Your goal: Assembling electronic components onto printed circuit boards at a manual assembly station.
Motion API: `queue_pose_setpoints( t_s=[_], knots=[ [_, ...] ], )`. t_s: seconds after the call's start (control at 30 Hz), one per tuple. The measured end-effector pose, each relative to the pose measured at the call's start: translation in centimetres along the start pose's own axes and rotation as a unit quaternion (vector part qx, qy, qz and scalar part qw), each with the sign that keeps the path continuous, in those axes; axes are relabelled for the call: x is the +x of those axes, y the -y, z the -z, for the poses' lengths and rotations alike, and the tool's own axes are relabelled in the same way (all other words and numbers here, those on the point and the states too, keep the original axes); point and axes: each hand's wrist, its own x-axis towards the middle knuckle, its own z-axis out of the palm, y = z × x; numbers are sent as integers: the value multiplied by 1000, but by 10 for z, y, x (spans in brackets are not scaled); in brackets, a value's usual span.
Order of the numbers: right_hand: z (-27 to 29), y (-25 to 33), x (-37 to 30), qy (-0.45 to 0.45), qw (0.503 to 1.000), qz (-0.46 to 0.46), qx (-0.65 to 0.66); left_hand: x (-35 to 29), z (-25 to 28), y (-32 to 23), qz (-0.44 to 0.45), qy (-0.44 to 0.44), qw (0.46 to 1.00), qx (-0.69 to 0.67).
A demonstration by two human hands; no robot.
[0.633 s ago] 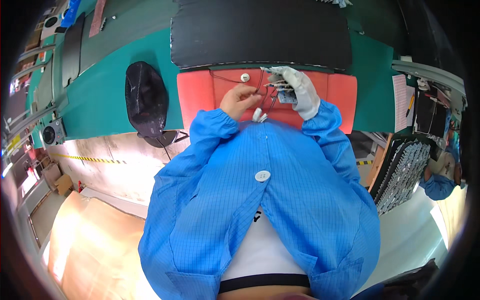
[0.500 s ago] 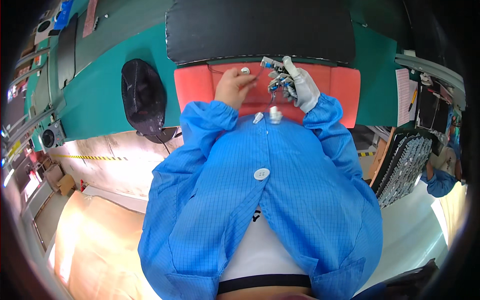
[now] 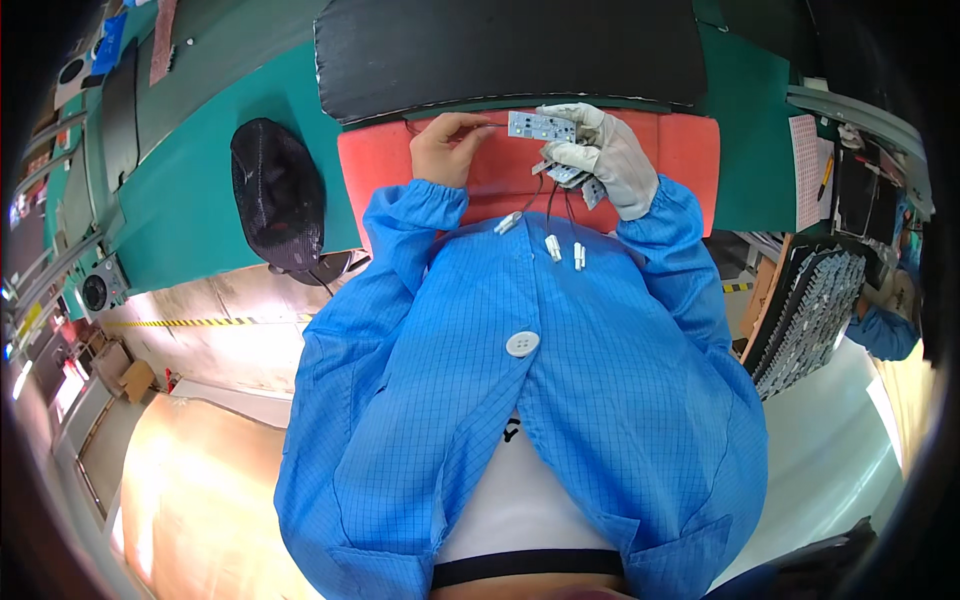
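Circuit boards [image 3: 567,174] are held over the red pad [image 3: 375,170], where the bare left hand [image 3: 443,150] pinches a dark wire [image 3: 498,124] leading right to one singled-out board [image 3: 540,126], white plugs [image 3: 553,247] dangle nearer, and the gloved right hand [image 3: 620,165], fingers curled, grips that board plus others left bunched together.

A black mesh object [image 3: 278,190] lies left — cardboard box [image 3: 137,380] lower.

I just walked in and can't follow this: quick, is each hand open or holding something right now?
Left hand: closed, pinching a wire.
Right hand: closed, holding several boards.
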Motion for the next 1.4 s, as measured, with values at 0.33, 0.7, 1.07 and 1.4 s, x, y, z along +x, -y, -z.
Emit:
queue_pose_setpoints(
  t_s=[0.33, 0.7, 1.07, 1.4],
  knots=[
    [-3, 13, -1, 9, 1000, -5, 6, -5, 4, 21, -181, 24, 965, 188],
    [21, -29, 24, -7, 975, -221, -15, -17, -2, -6, -254, -35, 949, 184],
    [17, -25, 22, -7, 981, -190, -42, -24, -2, -6, -211, -28, 962, 173],
    [19, -17, 21, -25, 988, -150, -39, -22, -2, -11, -214, -22, 960, 179]
  ],
)
